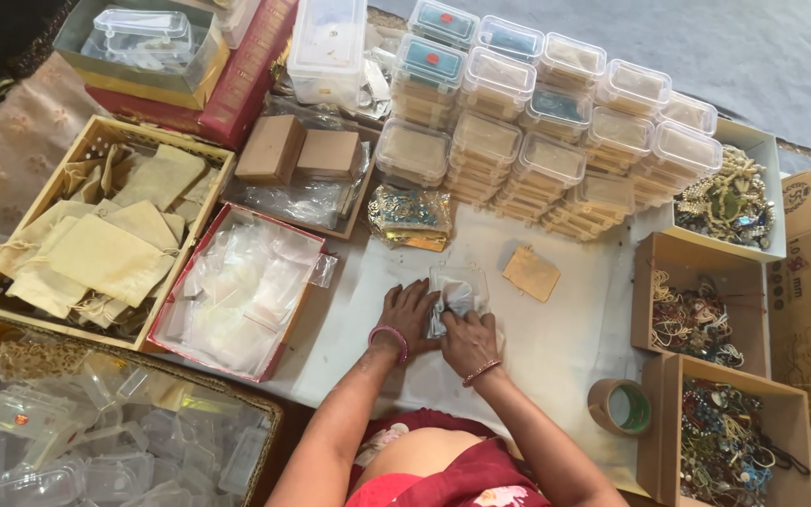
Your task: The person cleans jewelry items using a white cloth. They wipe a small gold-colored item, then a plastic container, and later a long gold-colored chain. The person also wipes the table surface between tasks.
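Your left hand [409, 314] lies palm down with fingers spread flat on the edge of a small clear plastic pouch [455, 293], and your right hand [469, 340] presses beside it, fingers curled onto the pouch's lower corner; both hands touch the pouch, which rests on the white cloth [556, 347] directly in front of you, though whether either hand actually pinches it is hard to tell. Just beyond your right fingers lies a flat tan pouch [531, 272], apart from the clear one. Past your fingertips stand stacks of clear lidded boxes [537, 155], with a glittery blue-and-gold packet [411, 216] near their foot. Off your left hand sits a red-edged box of clear plastic bags [237, 296], and beyond it a box of cream drawstring bags [100, 239]. Off your right hand are cardboard boxes of tangled jewellery [696, 319], and a roll of brown tape [619, 407] lies near your right forearm. Both forearms angle inward from your body, wrists close together, bangles on each.
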